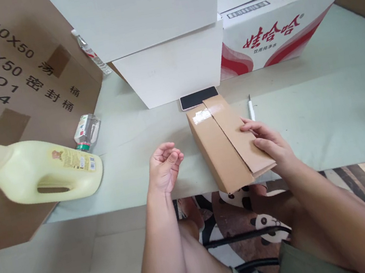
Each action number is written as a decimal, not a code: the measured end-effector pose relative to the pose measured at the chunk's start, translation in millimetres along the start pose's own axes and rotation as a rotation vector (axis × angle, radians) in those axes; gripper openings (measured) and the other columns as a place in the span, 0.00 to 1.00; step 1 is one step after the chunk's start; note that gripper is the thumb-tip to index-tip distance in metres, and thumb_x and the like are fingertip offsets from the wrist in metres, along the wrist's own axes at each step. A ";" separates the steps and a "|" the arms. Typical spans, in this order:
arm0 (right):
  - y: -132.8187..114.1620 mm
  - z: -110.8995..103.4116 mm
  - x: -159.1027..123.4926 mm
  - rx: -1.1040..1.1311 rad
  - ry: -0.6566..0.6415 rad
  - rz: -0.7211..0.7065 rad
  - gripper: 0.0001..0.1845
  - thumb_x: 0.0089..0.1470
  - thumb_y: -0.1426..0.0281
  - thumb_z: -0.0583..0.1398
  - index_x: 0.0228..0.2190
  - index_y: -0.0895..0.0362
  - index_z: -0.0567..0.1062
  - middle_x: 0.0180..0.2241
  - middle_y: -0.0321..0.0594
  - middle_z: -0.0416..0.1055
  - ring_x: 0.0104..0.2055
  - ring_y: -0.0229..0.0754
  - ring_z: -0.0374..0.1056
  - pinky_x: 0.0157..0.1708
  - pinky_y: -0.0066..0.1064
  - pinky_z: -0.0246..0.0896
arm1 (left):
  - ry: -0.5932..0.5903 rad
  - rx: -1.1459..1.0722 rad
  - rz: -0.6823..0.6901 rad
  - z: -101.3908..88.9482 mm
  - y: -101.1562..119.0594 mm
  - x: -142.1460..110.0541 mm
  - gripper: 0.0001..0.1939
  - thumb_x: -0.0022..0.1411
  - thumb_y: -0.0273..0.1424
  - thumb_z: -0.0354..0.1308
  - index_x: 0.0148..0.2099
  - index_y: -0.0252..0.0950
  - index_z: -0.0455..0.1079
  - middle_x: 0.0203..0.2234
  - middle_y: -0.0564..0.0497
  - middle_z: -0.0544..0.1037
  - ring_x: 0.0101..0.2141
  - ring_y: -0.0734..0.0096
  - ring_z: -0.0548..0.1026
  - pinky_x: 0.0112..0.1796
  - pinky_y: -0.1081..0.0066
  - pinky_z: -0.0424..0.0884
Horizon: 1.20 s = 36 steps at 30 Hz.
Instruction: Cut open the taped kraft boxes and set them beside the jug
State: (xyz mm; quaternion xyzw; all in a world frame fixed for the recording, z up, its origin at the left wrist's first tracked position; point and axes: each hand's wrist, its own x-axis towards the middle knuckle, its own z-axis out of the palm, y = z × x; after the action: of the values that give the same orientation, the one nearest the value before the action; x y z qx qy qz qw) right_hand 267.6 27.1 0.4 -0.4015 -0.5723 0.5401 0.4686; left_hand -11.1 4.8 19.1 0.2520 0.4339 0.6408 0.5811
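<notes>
A small brown cardboard box point(222, 148) lies at the table's front edge, with one corner reaching over it. Its top flaps meet at a seam, and a shiny strip of clear tape point(201, 115) crosses the far end. My right hand point(270, 142) grips the box's right side, thumb on the top flap. To the left of the box, apart from it, my left hand point(166, 165) hovers with fingers loosely curled and nothing visible in it. Beyond my right fingers lies a white pen-like tool point(251, 109) with a thin dark tip.
Behind the box, a phone point(199, 98) lies before large white boxes point(173, 63) and a red-and-white carton point(268, 41). At left are a pale yellow jug point(33, 170), a clear bottle point(88, 130), another bottle point(92, 52) and a big carton point(17, 81).
</notes>
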 end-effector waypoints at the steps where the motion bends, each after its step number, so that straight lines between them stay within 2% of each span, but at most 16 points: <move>1: 0.1 0.0 0.0 -0.004 0.000 -0.002 0.19 0.54 0.51 0.62 0.43 0.47 0.74 0.66 0.39 0.62 0.69 0.56 0.56 0.60 0.48 0.58 | -0.008 0.006 0.009 0.3 -0.6 -0.2 0.26 0.27 0.33 0.83 0.31 0.37 0.75 0.20 0.57 0.78 0.21 0.79 0.77 0.27 0.81 0.76; 3: 0.1 0.0 0.0 -0.010 -0.003 -0.003 0.19 0.54 0.51 0.61 0.44 0.47 0.74 0.66 0.39 0.62 0.69 0.56 0.56 0.60 0.48 0.58 | -0.026 0.010 0.033 0.9 -1.7 0.1 0.25 0.28 0.33 0.83 0.29 0.36 0.75 0.18 0.58 0.77 0.20 0.80 0.76 0.26 0.82 0.75; 7: -0.4 0.6 -0.4 0.001 0.001 -0.001 0.19 0.54 0.51 0.61 0.43 0.47 0.74 0.65 0.38 0.63 0.69 0.56 0.56 0.60 0.48 0.59 | 0.000 0.022 0.051 1.3 -3.4 2.7 0.22 0.37 0.40 0.80 0.30 0.35 0.75 0.16 0.57 0.75 0.18 0.81 0.73 0.22 0.83 0.71; 13: -0.7 1.4 -0.6 0.005 0.006 0.013 0.19 0.54 0.51 0.62 0.43 0.47 0.74 0.65 0.38 0.62 0.68 0.57 0.57 0.60 0.48 0.60 | 0.097 0.077 0.028 -2.0 -7.2 8.3 0.22 0.51 0.48 0.71 0.36 0.35 0.76 0.31 0.45 0.84 0.33 0.65 0.84 0.36 0.70 0.79; 16: 0.3 1.1 -0.1 -0.003 0.007 -0.002 0.19 0.54 0.50 0.62 0.43 0.47 0.74 0.65 0.38 0.63 0.69 0.57 0.56 0.60 0.48 0.59 | 0.089 0.120 0.023 -5.1 -10.3 11.4 0.24 0.52 0.51 0.70 0.37 0.34 0.76 0.29 0.44 0.84 0.33 0.62 0.84 0.36 0.67 0.79; 18: 0.7 0.7 0.2 -0.003 0.004 -0.011 0.20 0.54 0.50 0.62 0.43 0.47 0.75 0.65 0.38 0.63 0.69 0.57 0.56 0.61 0.49 0.58 | 0.082 0.160 0.052 -6.3 -12.2 13.2 0.24 0.48 0.48 0.73 0.39 0.35 0.75 0.30 0.45 0.83 0.34 0.62 0.83 0.36 0.68 0.78; 20: 0.7 0.4 0.2 -0.001 0.001 -0.007 0.19 0.54 0.50 0.62 0.43 0.47 0.75 0.65 0.38 0.63 0.69 0.57 0.57 0.60 0.48 0.59 | 0.072 0.196 0.125 -6.3 -13.7 14.6 0.28 0.43 0.38 0.78 0.46 0.40 0.75 0.43 0.44 0.83 0.42 0.60 0.83 0.38 0.71 0.77; 22: 0.4 0.4 0.1 0.003 0.001 0.000 0.19 0.54 0.50 0.62 0.43 0.47 0.75 0.65 0.37 0.63 0.68 0.56 0.57 0.60 0.48 0.59 | 0.062 0.213 0.192 -5.7 -14.9 15.9 0.36 0.37 0.29 0.79 0.51 0.45 0.73 0.58 0.45 0.76 0.51 0.58 0.79 0.41 0.72 0.76; 23: 0.2 0.5 0.0 0.006 0.003 0.001 0.19 0.54 0.50 0.62 0.43 0.47 0.75 0.65 0.37 0.63 0.68 0.57 0.57 0.60 0.48 0.59 | 0.068 0.217 0.206 -5.5 -15.5 16.7 0.37 0.37 0.28 0.79 0.51 0.45 0.73 0.59 0.45 0.75 0.52 0.59 0.79 0.42 0.71 0.76; 24: 0.0 0.7 -0.1 0.011 0.006 0.001 0.19 0.54 0.50 0.62 0.42 0.47 0.75 0.65 0.37 0.64 0.68 0.57 0.57 0.60 0.48 0.59 | 0.088 0.219 0.202 -5.5 -15.9 17.7 0.35 0.38 0.29 0.79 0.50 0.44 0.73 0.54 0.44 0.78 0.49 0.60 0.80 0.43 0.70 0.76; 26: -0.2 1.2 -0.3 0.024 0.011 0.000 0.19 0.53 0.51 0.63 0.42 0.47 0.75 0.65 0.37 0.64 0.68 0.57 0.57 0.60 0.49 0.59 | 0.165 0.216 0.188 -6.4 -16.5 20.1 0.25 0.44 0.36 0.77 0.44 0.38 0.74 0.37 0.46 0.83 0.38 0.65 0.82 0.42 0.69 0.76; 28: -0.4 1.5 -0.4 0.031 0.015 0.002 0.18 0.53 0.51 0.63 0.42 0.47 0.76 0.65 0.37 0.64 0.68 0.57 0.57 0.60 0.49 0.59 | 0.265 0.224 0.229 -8.1 -16.8 22.4 0.20 0.47 0.39 0.75 0.39 0.37 0.74 0.28 0.51 0.81 0.30 0.70 0.81 0.40 0.70 0.76; 31: -1.0 1.0 -0.3 0.029 0.008 0.006 0.18 0.53 0.51 0.63 0.43 0.47 0.76 0.65 0.38 0.63 0.68 0.57 0.57 0.61 0.49 0.58 | 0.367 0.285 0.342 -9.4 -16.9 22.7 0.17 0.47 0.36 0.75 0.37 0.37 0.74 0.29 0.53 0.81 0.29 0.74 0.79 0.36 0.74 0.74; 33: -2.1 0.4 0.0 0.033 -0.013 0.007 0.18 0.54 0.51 0.63 0.43 0.47 0.76 0.66 0.38 0.62 0.69 0.56 0.57 0.62 0.48 0.57 | 0.369 0.332 0.399 -8.0 -17.6 20.0 0.14 0.54 0.41 0.70 0.36 0.37 0.75 0.29 0.51 0.80 0.30 0.72 0.79 0.36 0.74 0.73; 34: -3.1 0.2 0.1 0.034 -0.033 0.010 0.18 0.54 0.52 0.63 0.43 0.47 0.76 0.66 0.38 0.62 0.69 0.56 0.56 0.62 0.48 0.57 | 0.342 0.352 0.435 -6.4 -18.1 18.0 0.15 0.58 0.44 0.66 0.37 0.37 0.76 0.31 0.49 0.81 0.34 0.70 0.80 0.38 0.73 0.73; 36: -5.7 0.7 -0.1 0.026 -0.091 0.011 0.18 0.56 0.51 0.62 0.44 0.46 0.76 0.67 0.36 0.60 0.69 0.55 0.55 0.63 0.48 0.56 | 0.235 0.403 0.537 -2.1 -19.6 13.7 0.18 0.62 0.48 0.61 0.43 0.40 0.78 0.44 0.45 0.82 0.49 0.64 0.78 0.46 0.70 0.73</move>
State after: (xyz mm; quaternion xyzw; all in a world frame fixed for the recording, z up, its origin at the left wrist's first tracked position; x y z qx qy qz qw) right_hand 267.2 26.3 6.1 -0.3738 -0.5837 0.5677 0.4441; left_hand -5.2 16.5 -1.1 0.3913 0.5338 0.6967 0.2765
